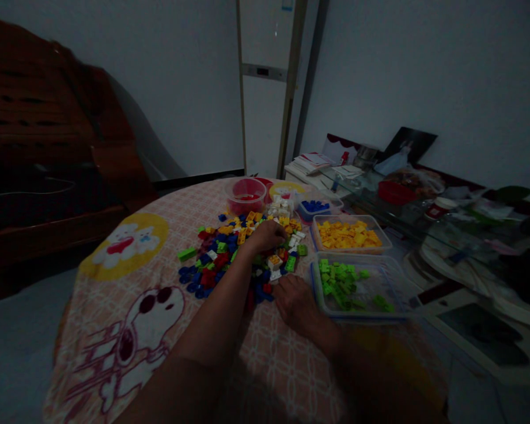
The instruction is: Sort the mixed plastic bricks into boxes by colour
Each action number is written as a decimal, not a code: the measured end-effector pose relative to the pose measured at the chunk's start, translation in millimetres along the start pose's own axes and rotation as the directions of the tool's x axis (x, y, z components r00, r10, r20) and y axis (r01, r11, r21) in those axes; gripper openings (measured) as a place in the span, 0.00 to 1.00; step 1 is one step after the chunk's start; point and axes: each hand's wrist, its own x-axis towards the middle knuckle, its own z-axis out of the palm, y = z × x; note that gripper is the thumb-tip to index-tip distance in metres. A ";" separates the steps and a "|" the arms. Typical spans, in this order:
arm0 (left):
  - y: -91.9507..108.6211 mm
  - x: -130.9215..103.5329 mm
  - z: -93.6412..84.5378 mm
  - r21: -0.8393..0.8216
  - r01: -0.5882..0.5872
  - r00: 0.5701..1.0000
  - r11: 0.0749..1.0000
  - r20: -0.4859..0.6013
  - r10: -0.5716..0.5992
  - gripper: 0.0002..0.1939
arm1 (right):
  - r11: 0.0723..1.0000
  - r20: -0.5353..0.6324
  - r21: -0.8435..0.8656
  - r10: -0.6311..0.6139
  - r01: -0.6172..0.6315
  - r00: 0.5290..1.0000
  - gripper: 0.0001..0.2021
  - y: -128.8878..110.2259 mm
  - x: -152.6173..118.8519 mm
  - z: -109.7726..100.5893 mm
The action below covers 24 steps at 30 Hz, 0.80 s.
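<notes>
A pile of mixed toy blocks (221,259) in blue, red, yellow, green and white lies on the patterned tablecloth. My left hand (268,235) reaches over the upper right part of the pile, its fingers curled down; what they hold, if anything, is hidden. At the pile's lower right edge my right hand (295,303) has its fingertips bent together beside a white block (275,275). Whether it grips something is too dark to tell. To the right stand a clear box of green blocks (339,282) and one of yellow blocks (348,235).
Behind the pile are a round tub (246,197) with red pieces and a small box of blue blocks (314,206). A cluttered glass side table (380,206) adjoins on the right. A wooden bench (39,118) stands at the left.
</notes>
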 end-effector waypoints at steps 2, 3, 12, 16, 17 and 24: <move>-0.1 -2.3 0.8 -0.030 0.002 0.997 1.000 0.078 0.000 0.11 | 1.000 -0.002 -0.005 -0.002 0.002 1.000 0.04 0.2 0.1 0.0; 0.1 -3.3 1.5 -0.046 0.004 0.993 0.999 0.121 0.002 0.11 | 1.000 -0.002 -0.009 -0.002 0.002 1.000 0.03 0.3 0.2 0.2; -2.1 -4.2 3.0 -0.101 -0.051 0.972 0.994 0.223 0.073 0.12 | 1.000 -0.005 -0.018 0.010 -0.010 1.000 0.04 -0.3 0.1 1.5; -3.5 -3.2 4.0 -0.096 -0.029 0.979 0.995 0.200 0.048 0.07 | 1.000 -0.005 -0.013 0.003 -0.003 1.000 0.04 0.1 -0.1 1.0; -3.9 -3.1 4.6 -0.097 -0.027 0.980 0.995 0.195 0.046 0.07 | 1.000 -0.002 -0.013 0.001 -0.001 1.000 0.04 0.2 -0.2 0.9; -4.7 -2.6 5.1 -0.118 0.015 0.990 0.993 0.142 0.002 0.04 | 1.000 0.002 -0.016 0.007 -0.007 1.000 0.04 -0.1 0.3 1.0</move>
